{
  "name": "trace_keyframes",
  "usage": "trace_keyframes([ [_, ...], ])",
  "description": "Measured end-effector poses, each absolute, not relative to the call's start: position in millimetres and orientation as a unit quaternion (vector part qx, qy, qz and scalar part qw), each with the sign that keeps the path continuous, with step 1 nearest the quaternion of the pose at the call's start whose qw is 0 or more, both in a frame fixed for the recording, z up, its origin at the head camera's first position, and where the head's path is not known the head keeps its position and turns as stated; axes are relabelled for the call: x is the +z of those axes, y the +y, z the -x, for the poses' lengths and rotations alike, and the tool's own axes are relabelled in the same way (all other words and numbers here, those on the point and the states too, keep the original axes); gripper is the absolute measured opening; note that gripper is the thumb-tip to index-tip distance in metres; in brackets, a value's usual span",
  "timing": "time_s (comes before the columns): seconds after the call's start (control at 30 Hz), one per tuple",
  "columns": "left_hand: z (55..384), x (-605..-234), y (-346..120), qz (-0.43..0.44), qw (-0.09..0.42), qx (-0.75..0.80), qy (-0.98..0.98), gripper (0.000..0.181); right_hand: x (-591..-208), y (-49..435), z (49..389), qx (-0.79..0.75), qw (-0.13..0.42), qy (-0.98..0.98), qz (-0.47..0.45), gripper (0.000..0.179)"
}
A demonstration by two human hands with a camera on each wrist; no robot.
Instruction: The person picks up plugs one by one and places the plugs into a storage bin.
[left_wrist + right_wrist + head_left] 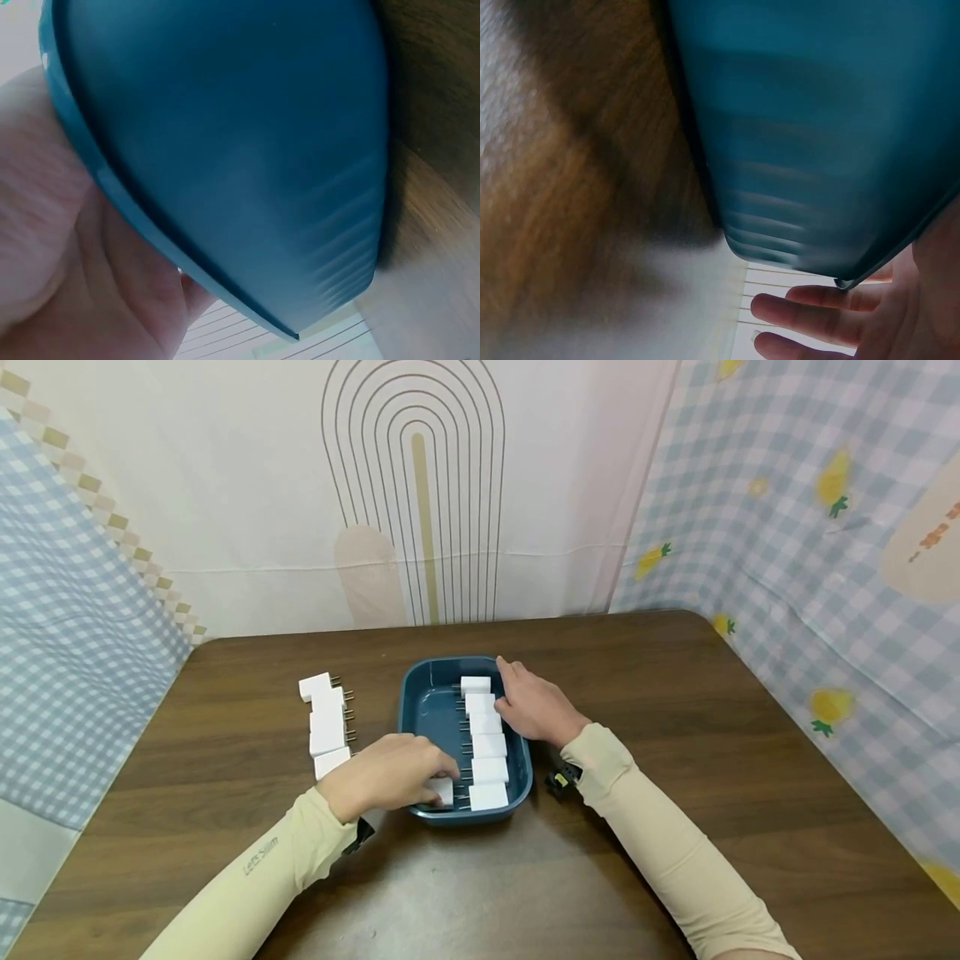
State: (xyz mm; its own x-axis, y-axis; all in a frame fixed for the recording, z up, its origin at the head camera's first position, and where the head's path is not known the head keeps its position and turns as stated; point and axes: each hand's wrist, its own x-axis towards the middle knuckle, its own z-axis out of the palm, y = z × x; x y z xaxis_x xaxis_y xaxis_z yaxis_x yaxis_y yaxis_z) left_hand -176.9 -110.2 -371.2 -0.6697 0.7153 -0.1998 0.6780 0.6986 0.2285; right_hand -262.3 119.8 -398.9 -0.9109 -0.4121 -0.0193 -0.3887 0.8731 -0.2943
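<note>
A dark blue tray (517,752) holds a column of several white two-pin plugs (489,746) along its right side, their pins pointing left. At the tray's near left corner my left hand (393,772) pinches another white plug (442,792) between thumb and fingers. The left wrist view shows that hand over the tray's rim (124,199), with its fingertips hidden behind the wall. My right hand (536,702) rests on the far right of the rim, fingers (810,315) extended.
Left of the tray, more white plugs (327,731) lie in a column on the brown wooden table (225,752), pins pointing right. Patterned cloths hang behind the table (570,468) and at both sides. A small black object (558,779) shows beneath my right wrist.
</note>
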Motion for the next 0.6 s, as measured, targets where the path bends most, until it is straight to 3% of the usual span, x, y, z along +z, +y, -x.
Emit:
trace_keyframes([
  [0.3,176.9,-363.4,-122.6,-0.406,0.104,0.089,0.904,0.027,-400.1,120.4,262.5,-0.143,0.045,0.968,0.201,0.068],
  [0.6,183.2,-339.9,-149.1,-0.365,0.048,0.119,0.922,0.031,-399.3,119.7,262.5,-0.142,0.042,0.968,0.202,0.068],
])
